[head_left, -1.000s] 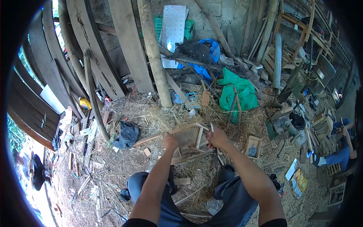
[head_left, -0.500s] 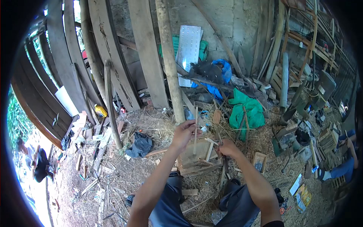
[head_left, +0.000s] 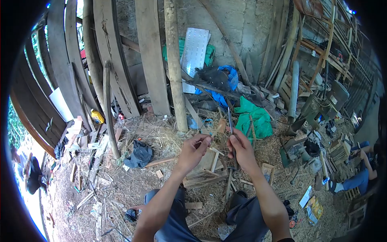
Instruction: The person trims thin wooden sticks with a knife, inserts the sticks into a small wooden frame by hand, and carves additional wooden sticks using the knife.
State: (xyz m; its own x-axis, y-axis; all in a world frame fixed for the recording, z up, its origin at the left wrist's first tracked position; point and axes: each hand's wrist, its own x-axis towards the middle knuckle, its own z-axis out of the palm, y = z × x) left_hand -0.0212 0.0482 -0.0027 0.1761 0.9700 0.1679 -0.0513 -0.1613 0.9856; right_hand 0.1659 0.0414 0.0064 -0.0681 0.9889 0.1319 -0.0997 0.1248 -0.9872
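Head view. The left hand (head_left: pixel 193 155) is raised above the near ground, its thumb and forefinger pinching a thin pale strip (head_left: pixel 216 131) at one end; the other fingers are curled. The right hand (head_left: pixel 242 153) is raised just to the right, its fingers closed about the handle of a knife (head_left: pixel 230 119), blade pointing to the far side. The strip lies between the left fingertips and the blade; contact between strip and blade cannot be confirmed.

Below the hands, near the knees, rests a shallow wooden piece (head_left: pixel 205 181). Light strips (head_left: pixel 215 161) lie on it and meet at an angle; whether they are fastened cannot be determined. A small wooden tray (head_left: pixel 273 174) stands to the right, its contents too small to identify. A black plastic bag (head_left: pixel 139 154) lies to the left, and a green plastic sheet (head_left: pixel 254 121) on the far right side of the hands.

State of progress, as judged: partly complete. The angled strips are in position on the wooden piece. Outstanding: the pinched strip is separate from that piece, and the knife is in hand. No finished condition is evident, and the amount remaining cannot be established.
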